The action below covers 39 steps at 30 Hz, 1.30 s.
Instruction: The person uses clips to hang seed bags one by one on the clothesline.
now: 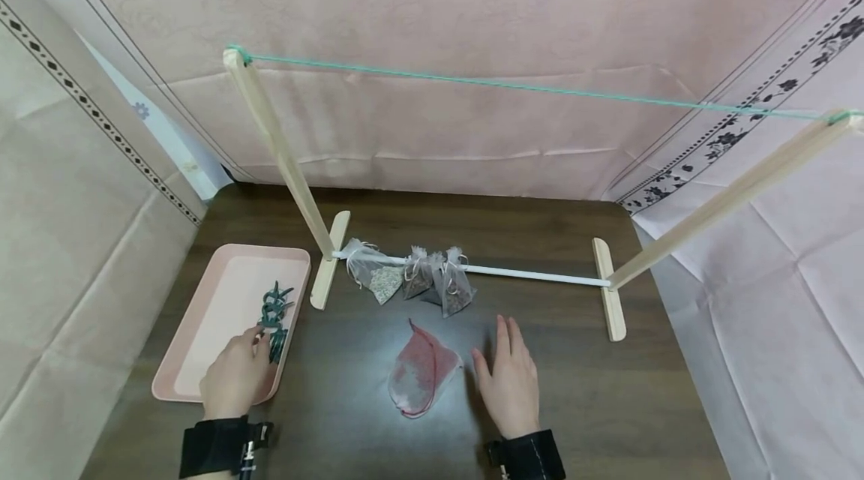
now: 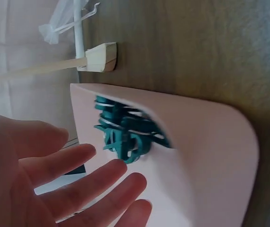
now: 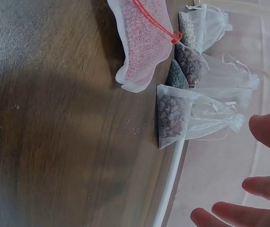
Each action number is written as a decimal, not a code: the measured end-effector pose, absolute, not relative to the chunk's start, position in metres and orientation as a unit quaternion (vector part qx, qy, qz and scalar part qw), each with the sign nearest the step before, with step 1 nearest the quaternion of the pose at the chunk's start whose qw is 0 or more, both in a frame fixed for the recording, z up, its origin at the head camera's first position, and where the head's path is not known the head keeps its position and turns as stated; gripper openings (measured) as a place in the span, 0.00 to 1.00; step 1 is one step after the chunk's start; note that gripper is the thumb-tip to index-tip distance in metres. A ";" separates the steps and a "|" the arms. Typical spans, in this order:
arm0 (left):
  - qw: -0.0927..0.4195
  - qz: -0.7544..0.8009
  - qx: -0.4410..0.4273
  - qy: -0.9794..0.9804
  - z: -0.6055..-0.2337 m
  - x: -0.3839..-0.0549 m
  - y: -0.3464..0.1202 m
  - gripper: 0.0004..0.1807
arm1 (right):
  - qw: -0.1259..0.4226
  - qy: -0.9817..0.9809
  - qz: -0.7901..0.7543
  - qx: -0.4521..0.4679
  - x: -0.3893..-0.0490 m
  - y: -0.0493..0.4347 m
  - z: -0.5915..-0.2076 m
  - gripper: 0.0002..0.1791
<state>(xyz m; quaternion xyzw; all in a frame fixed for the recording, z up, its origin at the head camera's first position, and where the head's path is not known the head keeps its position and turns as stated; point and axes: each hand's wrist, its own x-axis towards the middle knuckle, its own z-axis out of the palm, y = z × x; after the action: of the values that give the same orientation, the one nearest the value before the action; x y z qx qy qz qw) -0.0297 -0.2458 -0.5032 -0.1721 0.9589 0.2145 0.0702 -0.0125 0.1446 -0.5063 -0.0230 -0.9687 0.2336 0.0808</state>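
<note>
My left hand (image 1: 236,373) reaches over a pink tray (image 1: 219,285), its fingertips beside a cluster of teal plastic clips (image 1: 275,307). In the left wrist view the fingers are spread and loosely bent, with a gap between thumb and index and the clips (image 2: 128,135) lying beyond them. On the table, between the hands, lies a pink-and-white mesh pouch (image 1: 427,367) with a red cord. To its right hovers my right hand (image 1: 509,386), fingers extended, holding nothing. Several sheer drawstring bags (image 3: 170,116) with small stones or beads rest against a white rod (image 1: 533,274).
Two wooden posts (image 1: 286,157) on flat feet (image 1: 610,300) stand at either end of the rod. A green cord (image 1: 472,80) stretches between their tops. Patterned cloth (image 1: 439,0) hangs behind and at both sides of the dark wooden table (image 1: 574,390).
</note>
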 end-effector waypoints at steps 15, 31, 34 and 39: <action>0.154 0.228 -0.167 0.947 -0.513 -0.026 -0.248 0.28 | 0.088 -0.965 0.245 -0.030 -0.014 0.146 -0.507 0.39; 0.133 0.262 -0.157 0.943 -0.525 -0.022 -0.243 0.28 | 0.069 -0.961 0.261 -0.066 -0.012 0.145 -0.512 0.40; 0.128 0.265 -0.152 0.944 -0.527 -0.022 -0.243 0.26 | 0.067 -0.961 0.261 -0.070 -0.012 0.145 -0.512 0.39; 0.106 0.271 -0.150 0.945 -0.527 -0.024 -0.247 0.25 | 0.060 -0.960 0.265 -0.068 -0.011 0.146 -0.511 0.39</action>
<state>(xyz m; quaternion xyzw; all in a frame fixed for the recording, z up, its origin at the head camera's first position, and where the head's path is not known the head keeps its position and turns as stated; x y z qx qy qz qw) -0.0235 -0.2466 -0.5272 -0.1502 0.9449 0.2710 0.1059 -0.0107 0.1455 -0.5115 -0.0682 -0.9599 0.2653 0.0601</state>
